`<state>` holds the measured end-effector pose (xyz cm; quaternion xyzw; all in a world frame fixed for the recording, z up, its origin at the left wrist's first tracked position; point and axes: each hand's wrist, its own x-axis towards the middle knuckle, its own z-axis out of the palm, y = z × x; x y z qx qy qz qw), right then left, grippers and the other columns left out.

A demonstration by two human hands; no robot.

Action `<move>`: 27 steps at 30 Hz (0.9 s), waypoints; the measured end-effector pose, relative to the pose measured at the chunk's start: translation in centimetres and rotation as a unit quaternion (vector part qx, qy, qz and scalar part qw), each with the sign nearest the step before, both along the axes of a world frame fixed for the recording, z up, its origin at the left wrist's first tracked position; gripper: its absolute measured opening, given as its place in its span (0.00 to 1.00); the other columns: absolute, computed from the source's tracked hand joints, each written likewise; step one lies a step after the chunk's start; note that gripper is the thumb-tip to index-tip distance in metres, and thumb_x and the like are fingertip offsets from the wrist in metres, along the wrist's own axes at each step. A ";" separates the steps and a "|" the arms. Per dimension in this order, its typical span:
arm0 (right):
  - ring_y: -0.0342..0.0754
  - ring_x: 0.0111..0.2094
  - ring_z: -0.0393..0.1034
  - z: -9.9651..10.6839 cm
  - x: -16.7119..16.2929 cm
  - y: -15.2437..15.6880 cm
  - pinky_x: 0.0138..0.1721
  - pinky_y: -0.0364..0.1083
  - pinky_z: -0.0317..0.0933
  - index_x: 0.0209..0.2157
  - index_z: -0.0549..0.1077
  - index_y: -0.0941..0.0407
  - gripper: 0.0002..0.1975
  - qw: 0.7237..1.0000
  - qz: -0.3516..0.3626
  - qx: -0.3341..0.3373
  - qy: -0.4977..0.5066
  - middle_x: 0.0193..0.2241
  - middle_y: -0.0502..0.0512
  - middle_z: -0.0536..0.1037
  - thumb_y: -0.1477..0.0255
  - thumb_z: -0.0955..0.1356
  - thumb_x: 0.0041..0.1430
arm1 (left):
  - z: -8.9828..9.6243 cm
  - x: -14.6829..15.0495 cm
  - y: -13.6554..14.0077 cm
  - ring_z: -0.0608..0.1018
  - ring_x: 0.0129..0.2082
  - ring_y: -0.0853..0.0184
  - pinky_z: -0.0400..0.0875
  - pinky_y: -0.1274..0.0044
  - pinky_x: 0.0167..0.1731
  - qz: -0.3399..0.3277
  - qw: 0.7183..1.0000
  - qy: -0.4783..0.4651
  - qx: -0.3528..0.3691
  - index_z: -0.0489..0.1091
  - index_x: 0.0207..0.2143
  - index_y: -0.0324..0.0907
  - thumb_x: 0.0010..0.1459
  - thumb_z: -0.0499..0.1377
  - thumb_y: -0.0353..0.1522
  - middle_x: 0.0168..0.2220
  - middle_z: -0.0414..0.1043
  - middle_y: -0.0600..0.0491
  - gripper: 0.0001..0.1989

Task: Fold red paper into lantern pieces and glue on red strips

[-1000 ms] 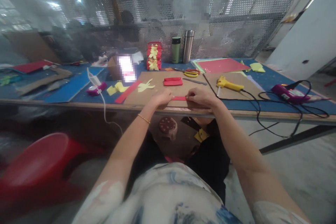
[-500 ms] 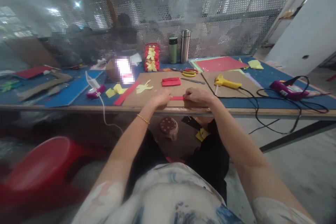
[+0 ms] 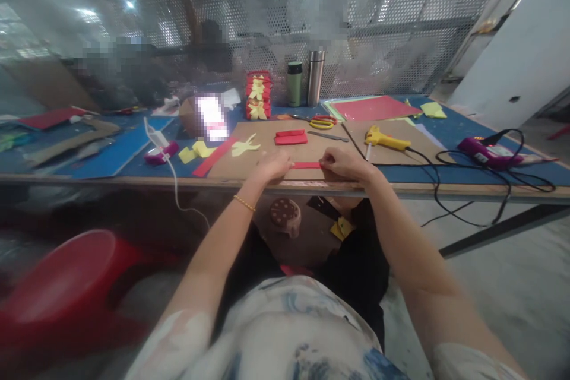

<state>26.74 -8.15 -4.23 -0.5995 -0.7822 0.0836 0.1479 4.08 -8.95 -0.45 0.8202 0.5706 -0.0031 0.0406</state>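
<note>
A narrow red strip (image 3: 308, 165), paper or foam by its look, lies flat near the front edge of a brown board (image 3: 276, 175). My left hand (image 3: 275, 165) is closed on its left end, and my right hand (image 3: 342, 162) pinches the right end. Just beyond the strip rests a folded red piece (image 3: 291, 137). A grey blade-like tool (image 3: 328, 136) lies to its right. Yellow cut-out strips (image 3: 246, 146) sit to the left of it. The fingertips are partly hidden behind my knuckles.
To the right lies a yellow glue gun (image 3: 387, 139) with a black cord, near a purple power block (image 3: 490, 153). Scissors (image 3: 323, 122), a green flask (image 3: 294, 84), a steel flask (image 3: 316, 78) and a red box with yellow bows (image 3: 258, 95) stand behind. A lit phone (image 3: 212, 117) is left.
My right hand has shifted slightly right along the strip, so more red shows between my hands. The left hand stays nearly in place.
</note>
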 end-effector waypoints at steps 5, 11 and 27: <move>0.50 0.39 0.74 -1.3 0.7 -0.4 0.37 0.45 0.60 0.39 0.79 0.54 0.07 0.999 0.000 0.028 0.045 0.39 0.57 0.84 0.75 0.68 0.61 | -0.5 0.0 0.2 0.79 0.54 0.50 0.68 0.60 0.57 0.010 1.000 -0.020 0.011 0.77 0.40 0.43 0.69 0.55 0.37 0.49 0.82 0.41 0.11; 0.51 0.40 0.72 -2.4 1.5 -0.9 0.40 0.46 0.63 0.38 0.78 0.55 0.10 0.991 0.017 0.067 0.112 0.40 0.57 0.82 0.79 0.67 0.58 | -0.4 -0.1 0.1 0.79 0.52 0.50 0.68 0.60 0.55 0.013 0.999 -0.034 0.006 0.73 0.34 0.42 0.69 0.56 0.37 0.46 0.82 0.41 0.11; 0.47 0.37 0.68 -3.4 2.1 -1.0 0.42 0.46 0.62 0.42 0.87 0.50 0.17 0.966 0.130 0.104 0.198 0.36 0.55 0.74 0.75 0.64 0.68 | 0.0 -0.2 0.0 0.79 0.50 0.51 0.68 0.61 0.55 0.023 0.999 -0.039 -0.012 0.70 0.39 0.43 0.69 0.55 0.36 0.48 0.80 0.42 0.08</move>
